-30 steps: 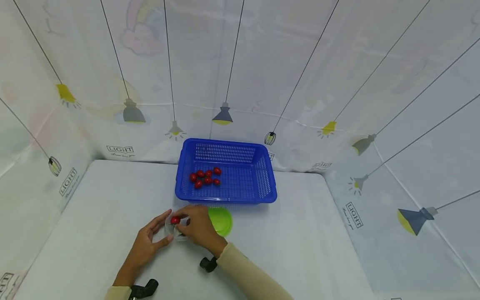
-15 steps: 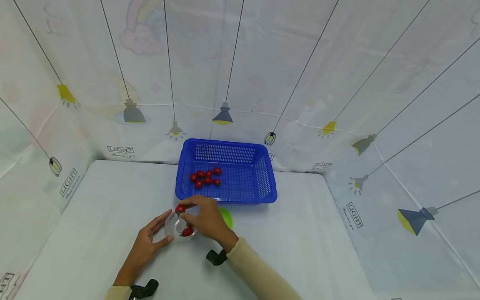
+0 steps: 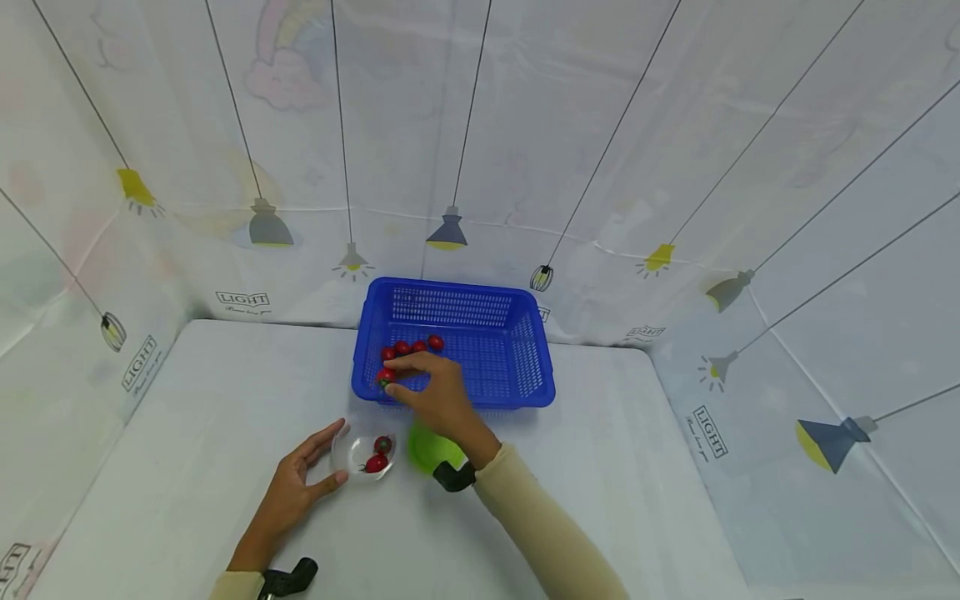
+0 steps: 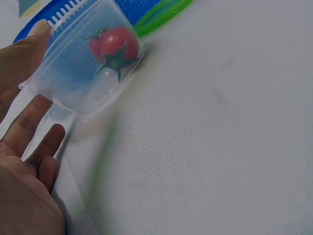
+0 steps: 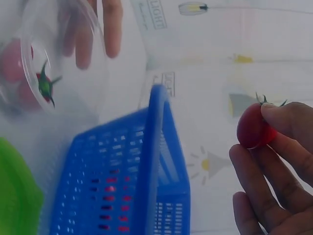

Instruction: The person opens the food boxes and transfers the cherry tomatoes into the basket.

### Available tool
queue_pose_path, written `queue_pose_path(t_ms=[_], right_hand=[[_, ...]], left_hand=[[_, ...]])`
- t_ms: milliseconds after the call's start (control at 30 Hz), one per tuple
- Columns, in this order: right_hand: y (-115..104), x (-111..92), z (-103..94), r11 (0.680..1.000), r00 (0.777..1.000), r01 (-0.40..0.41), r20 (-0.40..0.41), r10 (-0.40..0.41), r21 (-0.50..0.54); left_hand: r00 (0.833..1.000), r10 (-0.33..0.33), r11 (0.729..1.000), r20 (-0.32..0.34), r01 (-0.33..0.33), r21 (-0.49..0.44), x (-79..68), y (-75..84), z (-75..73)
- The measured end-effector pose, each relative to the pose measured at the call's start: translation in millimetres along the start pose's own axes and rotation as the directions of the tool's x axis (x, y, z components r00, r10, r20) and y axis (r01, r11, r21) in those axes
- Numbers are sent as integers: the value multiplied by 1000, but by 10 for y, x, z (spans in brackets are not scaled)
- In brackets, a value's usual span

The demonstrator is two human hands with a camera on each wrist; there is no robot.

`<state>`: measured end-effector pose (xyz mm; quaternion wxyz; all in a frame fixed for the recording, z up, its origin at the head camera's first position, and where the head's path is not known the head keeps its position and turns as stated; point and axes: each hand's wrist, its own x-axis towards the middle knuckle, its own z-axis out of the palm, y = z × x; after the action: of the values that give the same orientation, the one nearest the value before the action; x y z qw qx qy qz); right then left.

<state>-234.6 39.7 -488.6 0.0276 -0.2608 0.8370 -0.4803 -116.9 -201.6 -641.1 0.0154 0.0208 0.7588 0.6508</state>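
Observation:
A cherry tomato (image 3: pixel 386 377) with a green calyx is pinched between the thumb and fingers of my right hand (image 3: pixel 442 402). In the head view that hand is over the near left part of the blue basket (image 3: pixel 487 354); the right wrist view shows the tomato (image 5: pixel 255 126) raised above the basket's rim. My left hand (image 3: pixel 294 485) holds a clear plastic container (image 3: pixel 348 454) on the table, thumb on one side and fingers on the other. Two tomatoes (image 4: pixel 117 43) lie inside the container. Several more tomatoes (image 3: pixel 402 347) sit in the basket, some hidden by the right hand.
A bright green lid (image 3: pixel 429 450) lies right of the container, partly under the right wrist. The white table (image 3: pixel 600 467) meets a printed fabric backdrop (image 3: pixel 495 167) behind the basket. A black wrist mount (image 3: pixel 453 477) hangs at the right wrist.
My right hand has lifted the tomato out of the container and carried it away and slightly right, over the basket. The two tomatoes in the container have come into view. The left hand stays put.

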Motion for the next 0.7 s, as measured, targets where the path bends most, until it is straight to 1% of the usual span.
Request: queue_pose_path(t_ms=[167, 233, 400, 533, 700], right_hand=[[85, 133, -186, 1000, 999, -2, -32, 2, 2], [130, 185, -256, 1000, 999, 3, -36, -3, 1], [184, 278, -393, 998, 998, -50, -46, 48, -36], [216, 344, -495, 995, 996, -78, -57, 74, -57], [241, 421, -608, 990, 993, -109, -54, 104, -88]], left_hand=[[1000, -13, 999, -1, 13, -32, -4, 5, 2], [1000, -7, 1000, -1, 7, -23, -5, 3, 4], [1000, -17, 1000, 2, 17, 1, 0, -16, 8], [1000, -28, 999, -2, 28, -21, 2, -14, 12], [1000, -25, 999, -7, 25, -32, 5, -9, 12]])
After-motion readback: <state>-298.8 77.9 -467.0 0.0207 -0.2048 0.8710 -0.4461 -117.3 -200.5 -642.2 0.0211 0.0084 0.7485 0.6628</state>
